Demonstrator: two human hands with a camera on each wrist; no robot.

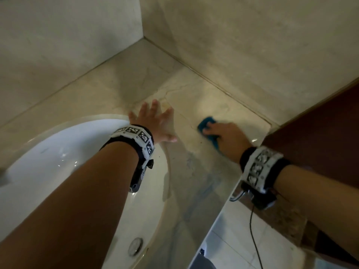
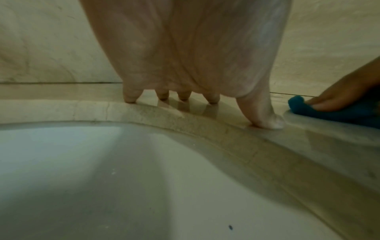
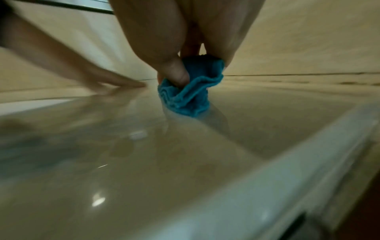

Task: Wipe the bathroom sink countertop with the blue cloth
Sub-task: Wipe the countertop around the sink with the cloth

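The blue cloth (image 1: 208,129) lies bunched on the beige marble countertop (image 1: 213,98), right of the sink. My right hand (image 1: 223,133) grips it, thumb and fingers curled into its folds (image 3: 189,91), and presses it on the glossy stone. My left hand (image 1: 155,121) rests flat on the countertop just beyond the sink rim, fingers spread and straight, fingertips (image 2: 212,99) touching the stone. The cloth (image 2: 329,110) sits a short way right of the left thumb.
A white oval sink basin (image 1: 58,162) with a metal drain (image 1: 135,246) fills the lower left. Marble walls (image 1: 252,35) meet in a corner behind the counter. A dark wooden panel (image 1: 320,142) stands at the right; the counter's front edge (image 1: 233,191) drops to a tiled floor.
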